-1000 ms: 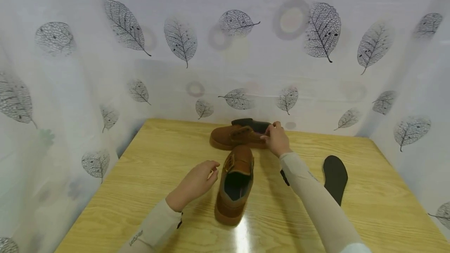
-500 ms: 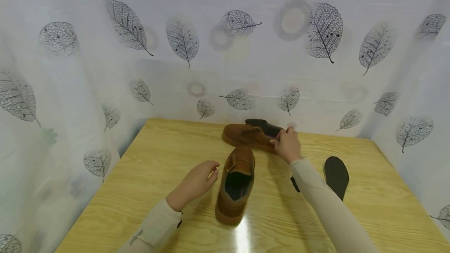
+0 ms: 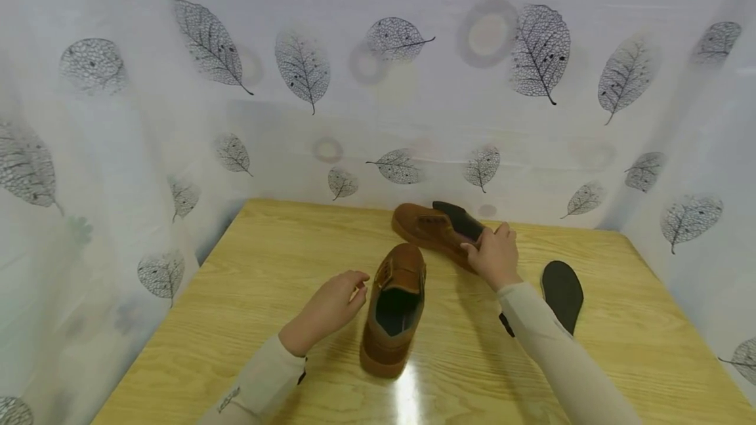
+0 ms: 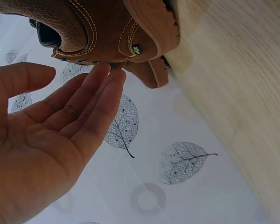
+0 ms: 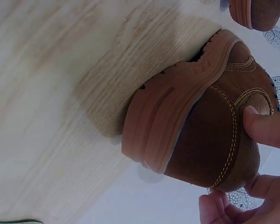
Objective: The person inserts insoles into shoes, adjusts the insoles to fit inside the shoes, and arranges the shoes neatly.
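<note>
A brown lace-up shoe (image 3: 419, 225) with yellow stitching lies at the back of the table, its toe to the left. My right hand (image 3: 496, 254) grips this shoe's heel collar, thumb on the near side; the right wrist view shows the thumb (image 5: 266, 128) pressing the leather. Along the shoe's far side shows a flat black piece (image 3: 457, 218), partly hidden. The matching shoe (image 3: 392, 313) stands nearer, toe pointing away, dark inside. My left hand (image 3: 331, 307) is beside it on the left, fingers loosely bent and holding nothing; whether the fingertips touch it cannot be told.
A black insole (image 3: 562, 290) lies on the right of the wooden table (image 3: 254, 248), partly covered by my right forearm. A white leaf-print curtain (image 3: 378, 117) encloses the table at the back and both sides.
My right hand has drawn the far shoe to the right and a little closer, its heel swinging nearer. The black piece moved along with it. My left hand and the near shoe stayed put.
</note>
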Motion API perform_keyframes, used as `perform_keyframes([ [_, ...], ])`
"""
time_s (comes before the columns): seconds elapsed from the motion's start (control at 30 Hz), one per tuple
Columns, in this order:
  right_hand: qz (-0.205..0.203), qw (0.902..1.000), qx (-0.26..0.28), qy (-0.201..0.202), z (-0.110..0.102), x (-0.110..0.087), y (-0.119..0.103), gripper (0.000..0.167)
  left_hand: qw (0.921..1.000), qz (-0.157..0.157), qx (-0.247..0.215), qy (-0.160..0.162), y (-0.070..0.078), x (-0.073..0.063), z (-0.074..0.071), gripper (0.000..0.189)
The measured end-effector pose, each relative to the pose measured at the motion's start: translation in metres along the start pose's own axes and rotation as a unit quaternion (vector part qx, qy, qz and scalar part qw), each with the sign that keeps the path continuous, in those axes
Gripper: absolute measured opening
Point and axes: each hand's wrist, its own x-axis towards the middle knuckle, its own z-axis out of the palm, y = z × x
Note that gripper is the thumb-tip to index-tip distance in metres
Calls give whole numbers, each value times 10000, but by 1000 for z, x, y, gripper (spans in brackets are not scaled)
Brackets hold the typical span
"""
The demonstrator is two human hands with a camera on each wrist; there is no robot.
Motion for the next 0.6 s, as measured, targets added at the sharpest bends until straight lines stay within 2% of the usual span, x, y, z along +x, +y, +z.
perform_keyframes([
  [0.4,27,9999,-61,108,-9,-29,-7,41,9999,-14,-89,-96,6,3,2,24],
  [0.6,67,9998,-90,185,-11,-42,-10,41,9999,90,-66,-28,8,4,3,22],
])
